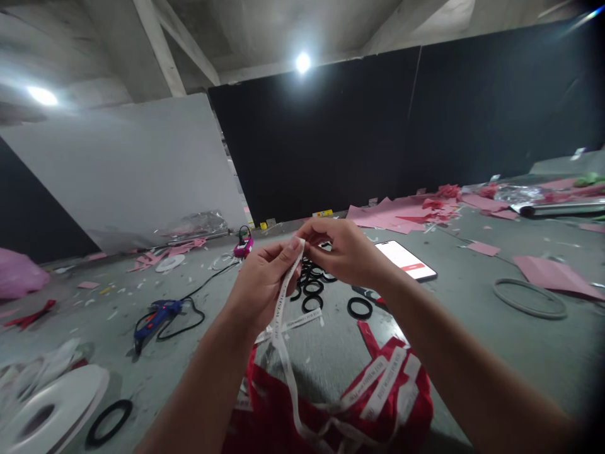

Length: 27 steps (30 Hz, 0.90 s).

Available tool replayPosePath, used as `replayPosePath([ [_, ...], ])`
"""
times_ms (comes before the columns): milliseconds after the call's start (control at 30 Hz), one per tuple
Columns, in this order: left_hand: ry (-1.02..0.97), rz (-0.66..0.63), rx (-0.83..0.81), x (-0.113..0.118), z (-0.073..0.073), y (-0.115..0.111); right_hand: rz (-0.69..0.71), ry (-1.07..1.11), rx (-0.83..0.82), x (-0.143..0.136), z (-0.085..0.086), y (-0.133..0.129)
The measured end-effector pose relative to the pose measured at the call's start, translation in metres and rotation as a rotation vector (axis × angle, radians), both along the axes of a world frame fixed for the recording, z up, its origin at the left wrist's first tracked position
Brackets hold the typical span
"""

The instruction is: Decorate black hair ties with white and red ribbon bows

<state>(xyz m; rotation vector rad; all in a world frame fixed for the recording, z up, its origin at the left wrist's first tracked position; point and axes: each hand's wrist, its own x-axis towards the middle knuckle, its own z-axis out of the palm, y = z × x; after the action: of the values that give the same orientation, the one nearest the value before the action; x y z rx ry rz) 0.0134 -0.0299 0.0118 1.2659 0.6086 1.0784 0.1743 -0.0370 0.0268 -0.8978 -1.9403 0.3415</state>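
A white printed ribbon (280,309) runs up from the red fabric (293,403) to my fingertips. My left hand (262,277) pinches the ribbon between thumb and fingers. My right hand (343,252) meets it there, thumb and index finger closed at the ribbon's upper end. Beneath and beyond my hands lie several black rings (312,287), partly hidden by them. More printed ribbon lies in loops over the red fabric near my body.
On the left are a blue glue gun (161,315) with a cord, a white spool (61,403) and a black ring (109,422). A phone (407,260) and a grey hoop (529,297) lie right. Pink paper (392,214) lies by the dark panel.
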Motion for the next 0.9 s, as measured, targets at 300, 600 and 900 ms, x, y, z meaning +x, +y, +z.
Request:
replayPosePath([
  [300,0.025,-0.131,0.096,-0.007,-0.004,-0.001,-0.169,0.102,-0.011,0.005,-0.004,0.008],
  [600,-0.233,0.141,0.226,-0.005,-0.007,0.017,-0.008,0.215,-0.11,-0.001,-0.004,0.008],
  [900,-0.031,0.165,0.372,-0.007,-0.01,0.013,0.162,0.387,-0.203,-0.005,-0.007,0.009],
])
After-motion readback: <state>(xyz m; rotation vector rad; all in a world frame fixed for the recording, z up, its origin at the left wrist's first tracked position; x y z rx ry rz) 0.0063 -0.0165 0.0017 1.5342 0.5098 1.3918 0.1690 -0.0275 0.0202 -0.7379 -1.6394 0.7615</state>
